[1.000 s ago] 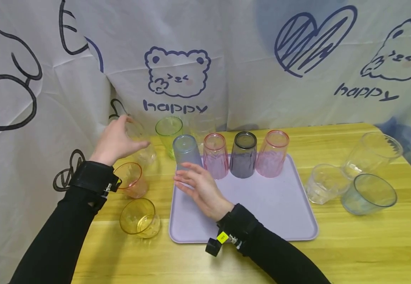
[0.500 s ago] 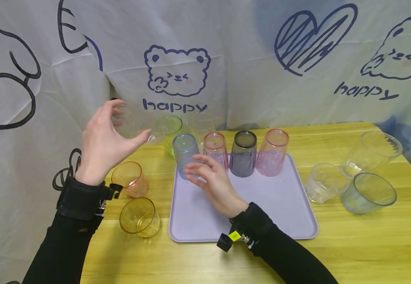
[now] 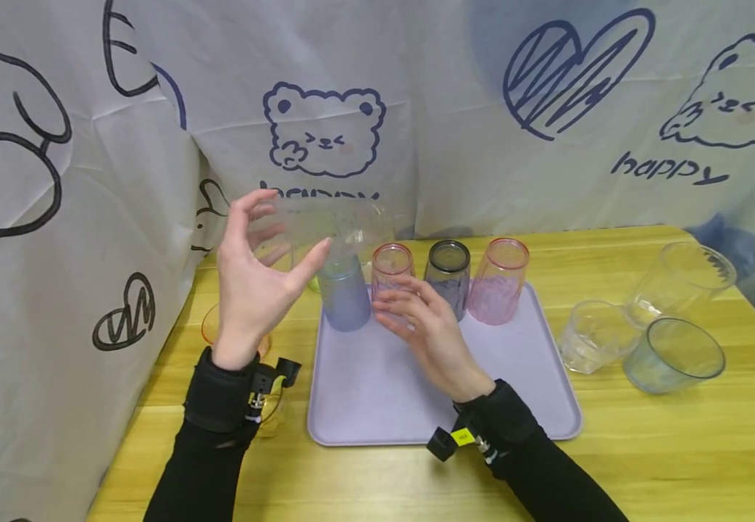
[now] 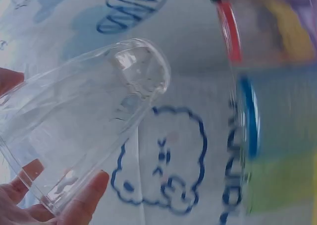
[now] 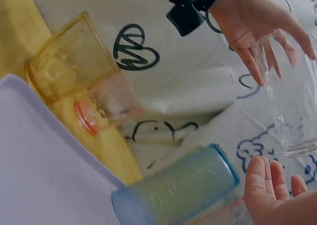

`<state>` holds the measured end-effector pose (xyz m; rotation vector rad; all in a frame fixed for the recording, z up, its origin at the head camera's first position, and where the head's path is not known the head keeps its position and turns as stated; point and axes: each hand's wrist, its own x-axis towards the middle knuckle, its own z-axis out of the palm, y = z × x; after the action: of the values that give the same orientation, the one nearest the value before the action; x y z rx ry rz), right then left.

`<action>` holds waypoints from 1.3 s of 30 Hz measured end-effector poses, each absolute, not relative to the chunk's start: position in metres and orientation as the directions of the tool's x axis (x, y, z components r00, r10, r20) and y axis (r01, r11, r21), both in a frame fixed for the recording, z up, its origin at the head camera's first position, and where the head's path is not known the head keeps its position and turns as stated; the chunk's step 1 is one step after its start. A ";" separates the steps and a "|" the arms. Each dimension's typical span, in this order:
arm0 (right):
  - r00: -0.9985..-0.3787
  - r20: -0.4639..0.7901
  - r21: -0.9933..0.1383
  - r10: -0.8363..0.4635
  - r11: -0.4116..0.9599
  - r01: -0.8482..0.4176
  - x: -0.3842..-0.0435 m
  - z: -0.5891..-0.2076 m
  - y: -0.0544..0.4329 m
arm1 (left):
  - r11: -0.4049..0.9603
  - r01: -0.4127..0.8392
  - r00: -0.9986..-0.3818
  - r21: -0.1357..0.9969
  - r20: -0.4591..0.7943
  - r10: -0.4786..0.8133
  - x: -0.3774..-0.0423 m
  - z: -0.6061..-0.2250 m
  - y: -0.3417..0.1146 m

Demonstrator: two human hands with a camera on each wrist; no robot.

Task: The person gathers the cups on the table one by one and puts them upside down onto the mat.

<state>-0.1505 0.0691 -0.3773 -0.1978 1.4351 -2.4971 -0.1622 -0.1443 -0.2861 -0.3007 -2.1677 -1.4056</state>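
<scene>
A clear drinking glass [image 3: 345, 221] is held in the air by my left hand [image 3: 253, 283], thumb on one side and fingers on the other. The glass lies on its side, its base toward the right. In the right wrist view its base end is close to the fingers of my right hand [image 5: 277, 195], with a gap between. My right hand hovers over the lilac tray [image 3: 384, 406], fingers loosely bent and holding nothing. Along the tray's back edge stand upside-down glasses: blue [image 3: 345, 301], pink [image 3: 387, 264], dark grey [image 3: 449, 272] and another pink glass [image 3: 500, 286].
An orange glass [image 5: 109, 103] and a yellow glass [image 5: 69, 61] stand on the wooden table left of the tray. A green glass is mostly hidden behind the blue one. Right of the tray are a short clear glass [image 3: 589, 337], a tall clear glass [image 3: 677, 283] and a bluish glass [image 3: 674, 355].
My left hand has lifted the clear glass from the table's back left, tipped it onto its side and carried it right. My right hand has moved right, past the blue glass.
</scene>
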 end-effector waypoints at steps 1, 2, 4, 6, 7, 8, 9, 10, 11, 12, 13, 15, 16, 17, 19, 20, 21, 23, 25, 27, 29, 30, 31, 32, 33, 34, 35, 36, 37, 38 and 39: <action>-0.959 -0.005 -0.859 -0.282 -0.490 0.149 -0.151 -0.378 0.073 | 0.402 0.468 -0.833 0.787 0.544 -0.097 -0.162 -0.289 -0.139; -0.960 -0.002 -0.854 -0.280 -0.499 0.147 -0.151 -0.378 0.077 | 0.375 0.478 -0.834 0.795 0.545 -0.093 -0.161 -0.292 -0.134; -0.962 0.003 -0.840 -0.274 -0.522 0.146 -0.151 -0.379 0.084 | 0.327 0.491 -0.836 0.807 0.542 -0.082 -0.161 -0.299 -0.124; -0.963 0.008 -0.831 -0.270 -0.538 0.144 -0.151 -0.380 0.091 | 0.284 0.499 -0.842 0.819 0.536 -0.066 -0.161 -0.307 -0.113; -0.963 0.017 -0.829 -0.270 -0.542 0.138 -0.151 -0.381 0.095 | 0.263 0.501 -0.845 0.825 0.532 -0.058 -0.161 -0.311 -0.109; -0.962 0.027 -0.827 -0.272 -0.547 0.132 -0.150 -0.381 0.098 | 0.243 0.498 -0.850 0.833 0.524 -0.054 -0.160 -0.316 -0.104; -0.961 0.038 -0.824 -0.275 -0.552 0.126 -0.150 -0.382 0.102 | 0.216 0.497 -0.854 0.840 0.518 -0.050 -0.160 -0.320 -0.100; -0.959 0.049 -0.825 -0.280 -0.553 0.119 -0.150 -0.383 0.105 | 0.185 0.495 -0.859 0.849 0.511 -0.044 -0.161 -0.324 -0.096; -0.956 0.061 -0.823 -0.286 -0.556 0.114 -0.150 -0.383 0.109 | 0.147 0.494 -0.863 0.857 0.504 -0.040 -0.161 -0.328 -0.093; -0.953 0.075 -0.824 -0.293 -0.557 0.107 -0.150 -0.384 0.112 | 0.111 0.491 -0.867 0.864 0.497 -0.036 -0.162 -0.331 -0.090; -0.949 0.089 -0.826 -0.303 -0.555 0.099 -0.151 -0.384 0.115 | 0.072 0.490 -0.870 0.869 0.493 -0.031 -0.162 -0.335 -0.087; -0.941 0.113 -0.828 -0.318 -0.553 0.088 -0.152 -0.385 0.121 | 0.003 0.486 -0.874 0.874 0.486 -0.017 -0.164 -0.342 -0.083; -0.938 0.123 -0.830 -0.325 -0.551 0.082 -0.153 -0.385 0.123 | -0.025 0.479 -0.878 0.878 0.478 -0.010 -0.165 -0.345 -0.081; -0.935 0.130 -0.830 -0.329 -0.552 0.079 -0.153 -0.385 0.125 | -0.046 0.471 -0.882 0.881 0.471 -0.003 -0.165 -0.348 -0.079; -0.934 0.136 -0.833 -0.330 -0.548 0.072 -0.154 -0.384 0.129 | -0.080 0.455 -0.889 0.887 0.457 0.012 -0.166 -0.354 -0.076; -0.935 0.135 -0.831 -0.327 -0.551 0.072 -0.154 -0.384 0.131 | -0.090 0.445 -0.894 0.891 0.448 0.019 -0.166 -0.356 -0.075; -0.936 0.134 -0.830 -0.325 -0.553 0.073 -0.155 -0.384 0.133 | -0.102 0.434 -0.898 0.895 0.439 0.025 -0.166 -0.359 -0.073; -0.941 0.131 -0.826 -0.312 -0.559 0.071 -0.155 -0.383 0.135 | -0.113 0.415 -0.906 0.903 0.422 0.041 -0.166 -0.362 -0.071; -0.946 0.134 -0.822 -0.296 -0.566 0.061 -0.156 -0.383 0.136 | -0.117 0.408 -0.907 0.905 0.417 0.059 -0.167 -0.366 -0.068; -0.952 0.133 -0.818 -0.277 -0.573 0.053 -0.157 -0.382 0.137 | -0.125 0.403 -0.907 0.907 0.414 0.081 -0.168 -0.369 -0.065; -0.959 0.123 -0.815 -0.254 -0.577 0.048 -0.157 -0.381 0.136 | -0.137 0.400 -0.904 0.906 0.415 0.103 -0.169 -0.372 -0.061; -0.963 0.115 -0.815 -0.245 -0.577 0.049 -0.157 -0.381 0.136 | -0.145 0.400 -0.902 0.905 0.416 0.113 -0.169 -0.373 -0.059; -0.966 0.105 -0.816 -0.236 -0.576 0.052 -0.156 -0.381 0.136 | -0.156 0.393 -0.903 0.906 0.413 0.121 -0.169 -0.375 -0.058; -0.969 0.096 -0.816 -0.227 -0.576 0.054 -0.156 -0.380 0.136 | -0.163 0.391 -0.902 0.906 0.412 0.127 -0.169 -0.376 -0.057; -0.971 0.090 -0.818 -0.220 -0.573 0.054 -0.156 -0.380 0.135 | -0.170 0.388 -0.902 0.906 0.411 0.130 -0.169 -0.376 -0.056; -0.974 0.084 -0.817 -0.211 -0.574 0.054 -0.156 -0.380 0.135 | -0.177 0.385 -0.903 0.906 0.410 0.132 -0.169 -0.377 -0.055; -0.976 0.083 -0.817 -0.203 -0.574 0.050 -0.156 -0.379 0.135 | -0.181 0.384 -0.903 0.906 0.409 0.134 -0.169 -0.378 -0.054; -0.977 0.083 -0.818 -0.197 -0.573 0.046 -0.156 -0.379 0.136 | -0.182 0.382 -0.903 0.906 0.408 0.135 -0.169 -0.378 -0.053; -0.978 0.084 -0.819 -0.191 -0.572 0.041 -0.156 -0.379 0.136 | -0.184 0.380 -0.904 0.907 0.406 0.136 -0.169 -0.378 -0.053; -0.978 0.088 -0.819 -0.187 -0.572 0.036 -0.157 -0.378 0.136 | -0.184 0.379 -0.904 0.907 0.405 0.137 -0.169 -0.379 -0.052; -0.979 0.089 -0.820 -0.183 -0.571 0.032 -0.157 -0.378 0.136 | -0.182 0.379 -0.903 0.907 0.405 0.139 -0.169 -0.379 -0.052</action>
<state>-0.1570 0.1362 -0.3781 -0.2490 1.3883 -2.6701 -0.1688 -0.0517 -0.3790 -0.6104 -1.8963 -2.2154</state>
